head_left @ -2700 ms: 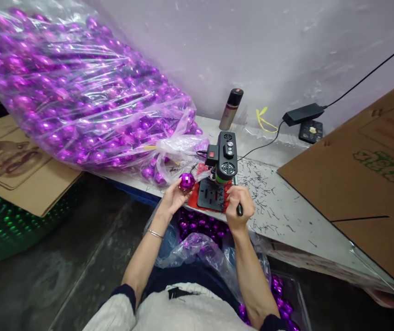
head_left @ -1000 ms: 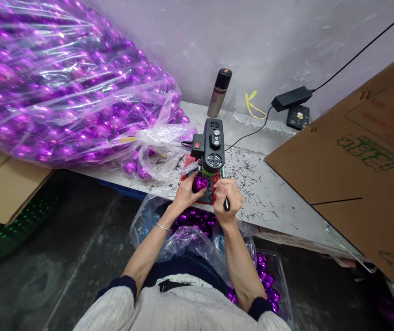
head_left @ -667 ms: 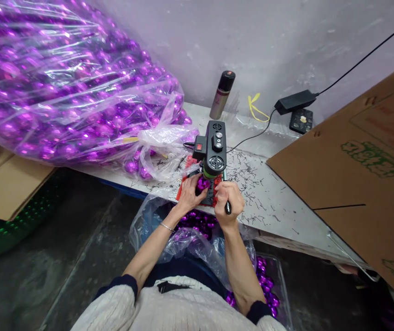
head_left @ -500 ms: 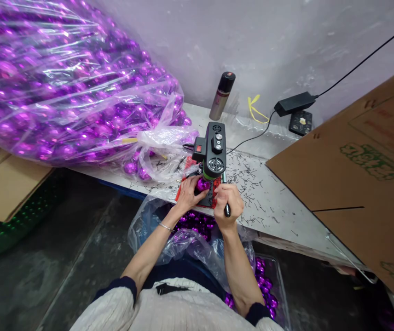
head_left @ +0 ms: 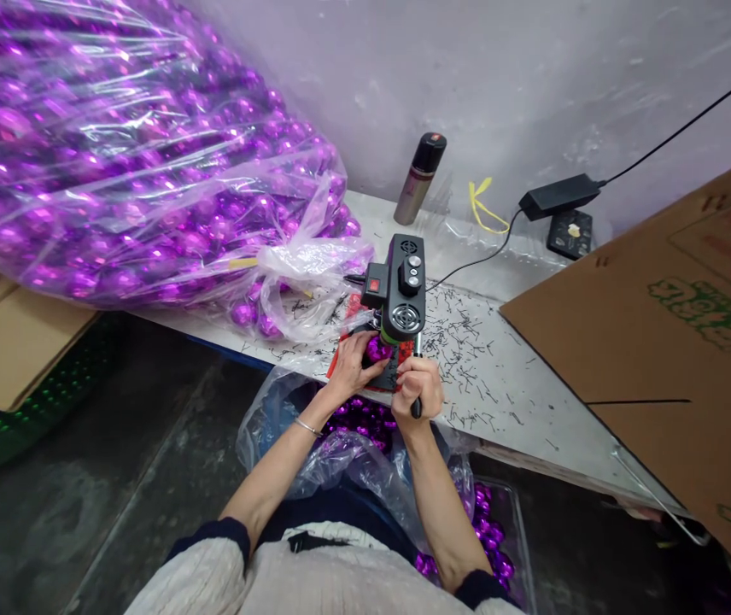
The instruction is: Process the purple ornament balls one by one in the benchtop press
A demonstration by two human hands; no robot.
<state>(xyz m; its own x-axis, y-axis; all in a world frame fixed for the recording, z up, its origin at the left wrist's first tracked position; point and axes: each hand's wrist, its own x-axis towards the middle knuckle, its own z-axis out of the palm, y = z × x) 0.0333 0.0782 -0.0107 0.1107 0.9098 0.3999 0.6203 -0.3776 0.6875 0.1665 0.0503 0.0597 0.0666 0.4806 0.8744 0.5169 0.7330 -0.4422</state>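
L hand (head_left: 349, 369): part-curled rd ball (head_left: 378, 348), front-L of machine (head_left: 406, 290)
R hand (head_left: 420, 386): closed rd lever (head_left: 417, 409), front-R of machine
Ball posn: under machine; round, no long axis; L hand nearer

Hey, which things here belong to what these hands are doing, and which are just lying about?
In use:
- purple ball, in the left hand
- lever handle, in the right hand
- black machine
- probably the open plastic bag of balls below

Apparently just lying about:
- black-capped can
- yellow strip
- cardboard box
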